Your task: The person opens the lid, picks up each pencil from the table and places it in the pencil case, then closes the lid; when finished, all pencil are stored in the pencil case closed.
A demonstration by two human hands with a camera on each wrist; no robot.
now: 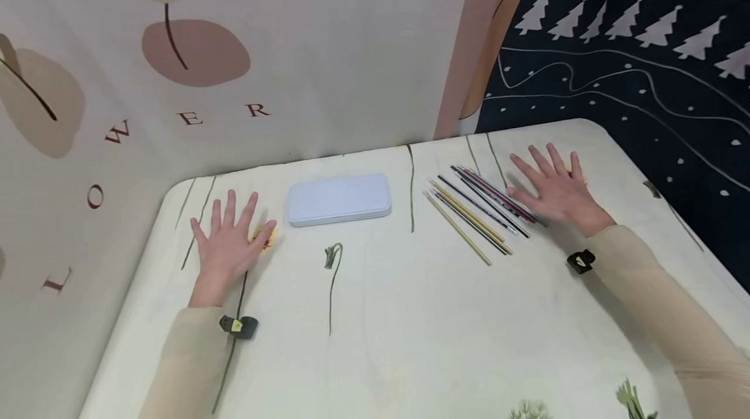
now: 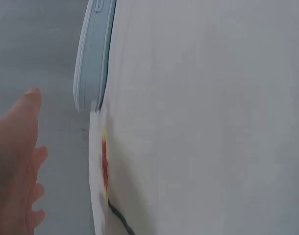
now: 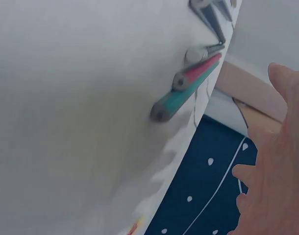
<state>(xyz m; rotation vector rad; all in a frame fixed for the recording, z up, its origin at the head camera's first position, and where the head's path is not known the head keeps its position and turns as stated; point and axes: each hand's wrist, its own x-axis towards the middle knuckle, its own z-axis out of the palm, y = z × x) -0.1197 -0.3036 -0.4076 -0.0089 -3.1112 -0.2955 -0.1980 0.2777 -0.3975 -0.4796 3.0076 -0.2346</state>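
Note:
My left hand (image 1: 225, 246) is spread with straight fingers over the left part of the table, left of a pale blue pencil case (image 1: 338, 200) whose lid is down. In the left wrist view the thumb points toward the end of that case (image 2: 93, 63). On the right, my right hand (image 1: 559, 191) is spread too, holding nothing, close beside a loose bunch of pencils (image 1: 474, 207). They are gold, black, dark red and silvery, lying slantwise. From the right wrist view, the ends of a red pencil (image 3: 193, 73) and a green pencil (image 3: 176, 100) show near the hand.
A white tablecloth (image 1: 375, 315) printed with flowers and stems covers the table. Behind it hangs a pale curtain (image 1: 351, 48) with letters and leaf shapes. At right is a dark cloth (image 1: 633, 87) with white trees. Each sleeve carries a small black wrist device (image 1: 581, 261).

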